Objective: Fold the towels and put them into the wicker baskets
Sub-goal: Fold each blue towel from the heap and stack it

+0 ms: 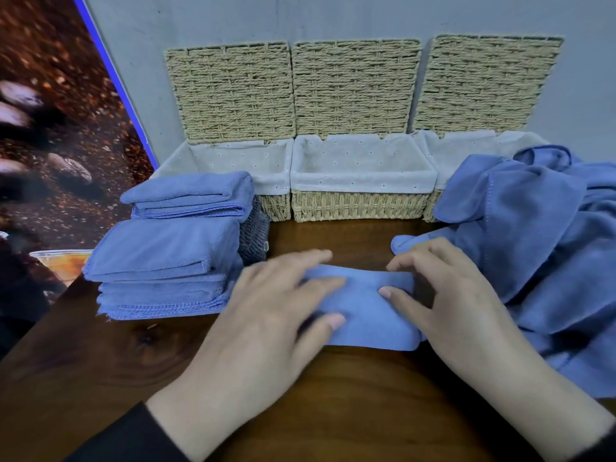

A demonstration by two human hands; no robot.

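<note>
Your folded towel lies flat on the table directly under your fingertips, its long axis running side to side between your two hands. Your left hand rests on its left end with fingers spread and fairly straight; your right hand sits on its right end, fingers bent, though blur makes it hard to tell whether they pinch the edge or only press. The middle basket stands straight beyond your fingertips, about equally near to both hands.
</note>
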